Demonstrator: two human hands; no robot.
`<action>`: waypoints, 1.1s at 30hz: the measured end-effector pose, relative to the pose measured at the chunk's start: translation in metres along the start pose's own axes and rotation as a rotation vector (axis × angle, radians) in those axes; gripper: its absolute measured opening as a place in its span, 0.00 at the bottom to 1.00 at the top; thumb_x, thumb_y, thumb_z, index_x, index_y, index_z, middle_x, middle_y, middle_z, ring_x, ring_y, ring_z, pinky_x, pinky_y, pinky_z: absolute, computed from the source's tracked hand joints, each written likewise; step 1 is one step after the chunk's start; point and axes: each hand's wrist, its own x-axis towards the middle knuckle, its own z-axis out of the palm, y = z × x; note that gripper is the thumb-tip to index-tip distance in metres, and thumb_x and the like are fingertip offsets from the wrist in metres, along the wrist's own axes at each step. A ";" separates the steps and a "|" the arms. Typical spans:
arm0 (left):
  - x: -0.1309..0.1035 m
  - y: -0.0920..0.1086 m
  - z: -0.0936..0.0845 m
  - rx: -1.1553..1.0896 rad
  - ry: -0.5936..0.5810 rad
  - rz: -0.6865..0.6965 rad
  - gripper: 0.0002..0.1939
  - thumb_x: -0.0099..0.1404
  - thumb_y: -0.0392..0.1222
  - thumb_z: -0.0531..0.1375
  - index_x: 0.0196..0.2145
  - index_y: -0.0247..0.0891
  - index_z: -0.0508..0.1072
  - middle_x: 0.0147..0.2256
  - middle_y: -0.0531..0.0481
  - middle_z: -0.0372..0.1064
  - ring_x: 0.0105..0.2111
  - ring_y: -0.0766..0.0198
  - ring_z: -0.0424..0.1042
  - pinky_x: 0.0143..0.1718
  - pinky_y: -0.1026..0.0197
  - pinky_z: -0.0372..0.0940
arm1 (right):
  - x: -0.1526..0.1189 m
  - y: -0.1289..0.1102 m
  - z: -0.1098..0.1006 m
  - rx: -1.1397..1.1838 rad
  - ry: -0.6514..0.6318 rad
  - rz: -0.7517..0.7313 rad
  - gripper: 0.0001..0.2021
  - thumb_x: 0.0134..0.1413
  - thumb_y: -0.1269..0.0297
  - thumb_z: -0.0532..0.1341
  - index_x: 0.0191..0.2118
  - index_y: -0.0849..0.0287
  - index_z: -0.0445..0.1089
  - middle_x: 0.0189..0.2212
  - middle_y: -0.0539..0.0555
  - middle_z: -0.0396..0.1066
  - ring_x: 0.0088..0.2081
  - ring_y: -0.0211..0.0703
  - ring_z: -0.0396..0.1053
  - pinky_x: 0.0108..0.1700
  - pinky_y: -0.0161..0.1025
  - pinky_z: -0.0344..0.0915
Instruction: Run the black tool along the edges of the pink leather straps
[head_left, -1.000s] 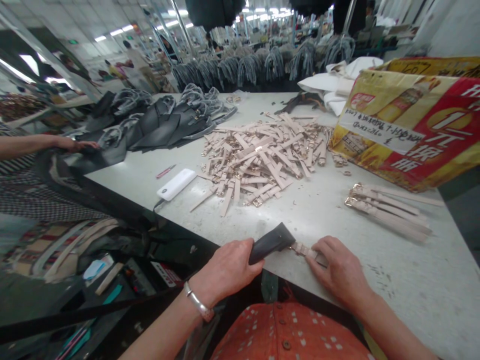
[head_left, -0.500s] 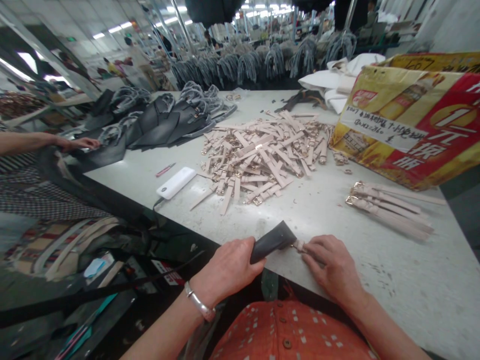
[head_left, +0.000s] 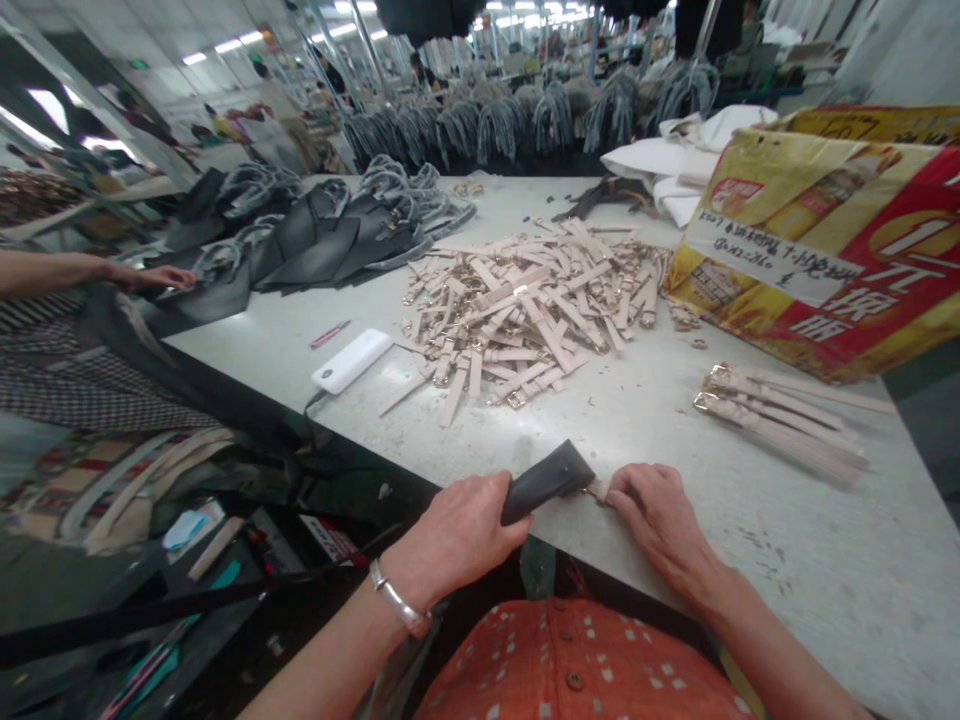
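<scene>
My left hand (head_left: 457, 535) is closed around a black, leathery piece (head_left: 549, 482) that widens toward its far end; what kind of thing it is I cannot make out. At that end, a small metal part meets a pale pink buckle strap (head_left: 599, 489). My right hand (head_left: 660, 515) pinches this strap near the table's front edge, its fingers hiding most of it. Beyond both hands spreads a heap of similar pale straps (head_left: 517, 320) with gold buckles. Several more straps (head_left: 784, 420) lie side by side at the right.
A yellow and red carton (head_left: 817, 240) stands on the table (head_left: 637, 420) at the right. A white power bank (head_left: 352, 362) and a red cutter knife (head_left: 330, 334) lie on the left. Behind them are black pieces with grey straps (head_left: 330, 235). A co-worker's hand (head_left: 161, 279) touches these.
My right hand has shifted slightly, its fingers bunching more over the strap. My left hand and the black piece stay nearly still. The co-worker's hand has moved a little.
</scene>
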 end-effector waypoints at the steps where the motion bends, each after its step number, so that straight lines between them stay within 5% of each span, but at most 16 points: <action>1: 0.000 0.000 0.000 -0.001 0.000 0.004 0.15 0.62 0.51 0.50 0.35 0.39 0.69 0.32 0.46 0.72 0.33 0.58 0.72 0.32 0.62 0.62 | 0.000 0.000 0.000 0.009 0.011 0.037 0.10 0.60 0.62 0.52 0.29 0.56 0.63 0.26 0.49 0.67 0.31 0.41 0.63 0.41 0.41 0.55; 10: 0.002 -0.018 -0.001 -0.015 0.004 0.090 0.14 0.61 0.53 0.52 0.35 0.41 0.69 0.30 0.50 0.71 0.31 0.60 0.71 0.31 0.63 0.60 | 0.006 -0.006 0.003 0.103 0.110 0.235 0.12 0.61 0.60 0.48 0.29 0.56 0.62 0.22 0.48 0.69 0.27 0.40 0.63 0.34 0.37 0.56; 22: 0.016 -0.010 -0.027 0.225 -0.018 0.269 0.11 0.60 0.49 0.53 0.34 0.41 0.68 0.28 0.50 0.71 0.31 0.57 0.72 0.31 0.61 0.61 | 0.005 -0.008 -0.002 0.090 0.024 0.249 0.11 0.60 0.59 0.48 0.29 0.56 0.62 0.24 0.49 0.66 0.30 0.42 0.63 0.36 0.38 0.56; 29: 0.030 -0.008 -0.033 0.226 -0.034 0.321 0.12 0.60 0.51 0.53 0.33 0.41 0.69 0.29 0.50 0.71 0.33 0.56 0.72 0.33 0.60 0.62 | 0.002 -0.008 -0.007 0.137 -0.027 0.206 0.04 0.52 0.68 0.50 0.32 0.56 0.61 0.29 0.50 0.67 0.35 0.44 0.62 0.38 0.40 0.57; 33: 0.034 -0.011 -0.034 0.171 -0.065 0.315 0.13 0.59 0.51 0.53 0.33 0.41 0.69 0.29 0.50 0.71 0.33 0.58 0.71 0.34 0.61 0.62 | 0.000 -0.006 -0.011 0.211 -0.029 0.158 0.12 0.50 0.69 0.50 0.42 0.56 0.62 0.32 0.51 0.68 0.38 0.45 0.64 0.40 0.41 0.60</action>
